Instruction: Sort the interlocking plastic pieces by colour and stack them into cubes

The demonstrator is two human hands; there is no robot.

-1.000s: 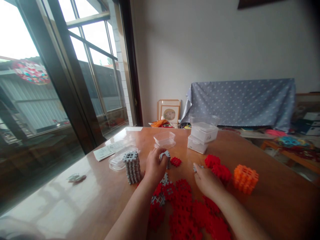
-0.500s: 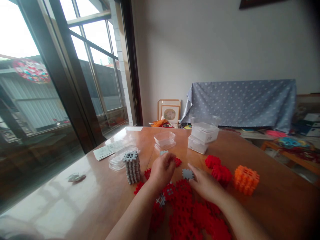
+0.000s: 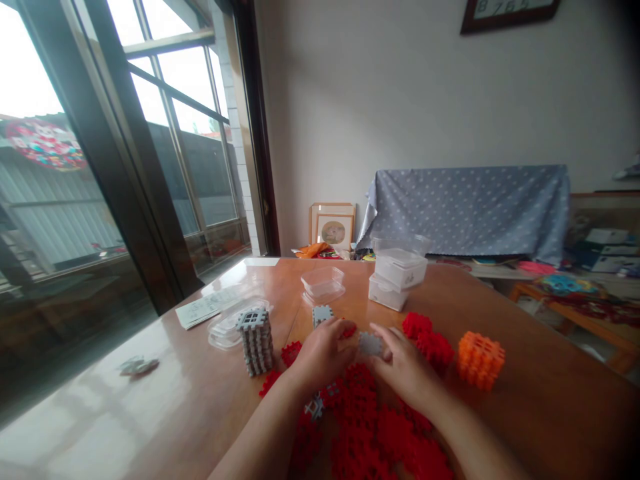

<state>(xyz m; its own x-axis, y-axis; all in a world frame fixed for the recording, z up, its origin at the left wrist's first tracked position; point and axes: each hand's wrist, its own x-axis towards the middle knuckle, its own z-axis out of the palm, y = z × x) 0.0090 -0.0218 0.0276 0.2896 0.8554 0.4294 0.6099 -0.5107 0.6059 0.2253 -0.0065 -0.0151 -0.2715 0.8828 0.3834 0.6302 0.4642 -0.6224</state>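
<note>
The right hand (image 3: 407, 363) pinches a small grey interlocking tile (image 3: 371, 344) between thumb and fingertips, holding it just above the red pieces near the middle of the tabletop (image 3: 525, 413). The left hand (image 3: 323, 350) sits just to the left of it, fingers curled down onto the heap; whether its grip closes on a piece cannot be told, since the fingertips are hidden. Beneath and near of both hands spreads a pile of red interlocking tiles (image 3: 373, 427), with a few grey ones (image 3: 315, 405) mixed in at its left edge. Just beyond the left hand stands another grey tile (image 3: 322, 315), upright. Further left rises a stack of grey tiles (image 3: 257, 341), beside a flat clear lid (image 3: 225, 327) and a printed paper sheet (image 3: 203, 308). To the right of the hands are two red tile clusters (image 3: 430, 337) and, further right, an orange tile cube (image 3: 480, 360). At the far side stand an open clear plastic tub (image 3: 323, 285) and stacked lidded plastic boxes (image 3: 397, 273). A lone grey piece (image 3: 134, 365) lies well apart at the left.
</note>
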